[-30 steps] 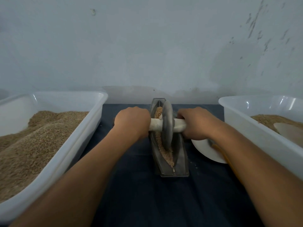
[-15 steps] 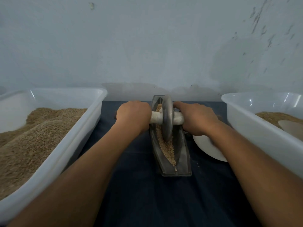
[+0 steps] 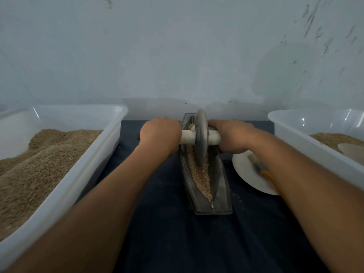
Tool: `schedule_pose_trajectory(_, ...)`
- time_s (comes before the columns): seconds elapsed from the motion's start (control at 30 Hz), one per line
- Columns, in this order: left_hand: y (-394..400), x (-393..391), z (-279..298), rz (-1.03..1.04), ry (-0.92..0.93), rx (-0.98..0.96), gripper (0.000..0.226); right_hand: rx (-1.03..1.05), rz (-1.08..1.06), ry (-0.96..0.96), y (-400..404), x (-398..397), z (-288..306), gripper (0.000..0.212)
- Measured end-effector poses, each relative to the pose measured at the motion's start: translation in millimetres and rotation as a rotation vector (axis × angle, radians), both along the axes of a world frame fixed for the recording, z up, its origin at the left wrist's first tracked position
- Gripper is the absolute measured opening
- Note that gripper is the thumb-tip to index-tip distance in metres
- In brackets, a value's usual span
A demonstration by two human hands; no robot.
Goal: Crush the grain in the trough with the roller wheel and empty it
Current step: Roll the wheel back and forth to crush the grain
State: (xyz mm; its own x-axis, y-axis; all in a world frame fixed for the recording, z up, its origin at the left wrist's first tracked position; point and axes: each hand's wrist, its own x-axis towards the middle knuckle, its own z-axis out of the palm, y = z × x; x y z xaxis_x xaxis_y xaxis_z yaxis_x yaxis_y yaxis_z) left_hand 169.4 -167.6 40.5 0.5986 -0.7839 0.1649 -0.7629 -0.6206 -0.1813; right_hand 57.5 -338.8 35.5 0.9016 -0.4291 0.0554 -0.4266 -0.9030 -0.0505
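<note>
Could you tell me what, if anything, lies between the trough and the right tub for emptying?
A white plate with a brush on it lies on the cloth between the trough and the right tub, under the right forearm.

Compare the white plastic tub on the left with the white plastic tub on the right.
The white plastic tub on the left is heaped with brown grain close to its rim; the white plastic tub on the right holds a much lower layer. A pale rounded object lies on the right tub's grain; nothing lies on the left tub's. Both are translucent white, rectangular, and flank the metal trough.
</note>
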Motion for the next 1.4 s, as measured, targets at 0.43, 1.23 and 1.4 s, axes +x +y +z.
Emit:
schedule_pose_trajectory(0.43,-4.7,8.5,-2.3,-0.028,-0.035,-0.068,0.030,0.107,0.061,-0.030,-10.2,6.6,1.5,0.074)
schedule_pose_trajectory(1.23,9.4,-6.5,-8.9,-0.014,-0.109,-0.073,0.030,-0.125,0.022,-0.129,12.0,-17.3,-12.0,0.043)
schedule_pose_trajectory(1.4,14.9,-11.5,-7.6,0.002,-0.094,-0.069,0.034,-0.129,-0.011,-0.134,16.2,-18.9,-12.7,0.037)
